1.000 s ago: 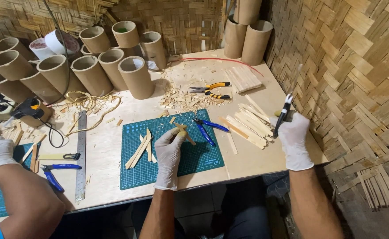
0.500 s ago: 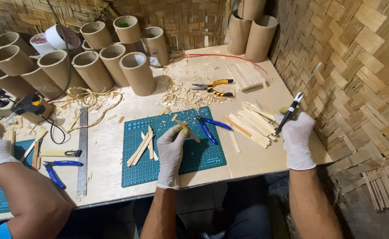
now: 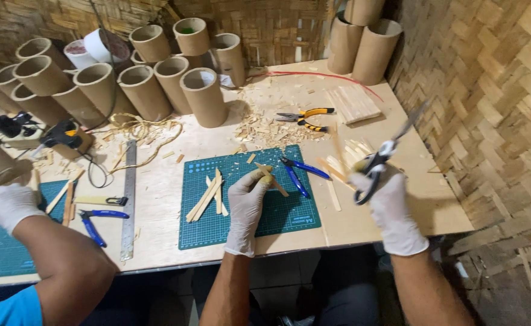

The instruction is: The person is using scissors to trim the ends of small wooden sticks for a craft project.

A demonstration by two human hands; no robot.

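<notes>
Gloved left hand (image 3: pixel 247 202) closed on one bamboo stick (image 3: pixel 271 179) above green mat (image 3: pixel 289 214) — three sticks (image 3: pixel 208 196) lying there. Right hand (image 3: pixel 389 208) gripped scissors (image 3: pixel 383 154) — blades raised.

Plywood table (image 3: pixel 163 199) — green cutting mat (image 3: pixel 289 214), ruler (image 3: pixel 128 199)

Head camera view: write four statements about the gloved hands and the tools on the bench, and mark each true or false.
1. The left hand holds a thin bamboo stick over the green cutting mat. True.
2. The right hand holds pliers. False: it holds scissors.
3. The yellow-handled pliers lie on the mat. False: they lie on the bare bench beyond it.
4. A steel ruler lies left of the mat. True.
</notes>
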